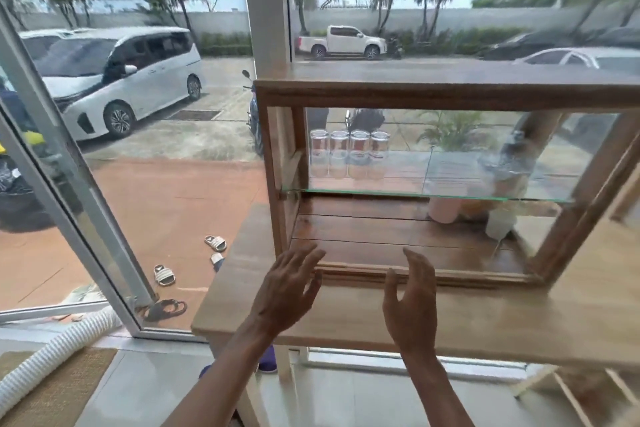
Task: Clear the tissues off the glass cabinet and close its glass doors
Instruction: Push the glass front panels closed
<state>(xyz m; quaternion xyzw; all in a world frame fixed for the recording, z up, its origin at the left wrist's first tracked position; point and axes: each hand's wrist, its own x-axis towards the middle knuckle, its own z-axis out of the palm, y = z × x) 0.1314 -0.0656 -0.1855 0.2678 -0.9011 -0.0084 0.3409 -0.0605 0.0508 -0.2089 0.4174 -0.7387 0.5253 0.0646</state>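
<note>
Step in hand: door closing, I'd say. No tissues visible on top of wood-framed glass cabinet (415, 94), which sits at back-left of wooden tabletop (485, 319). Left hand (294, 288) and right hand (412, 302) both spread, empty, at cabinet's bottom front rail; contact unclear. Cabinet's left half looks open. Clear glass door (502, 166), apparently sliding, right of both hands. Next: catch door edge, slide left.
</note>
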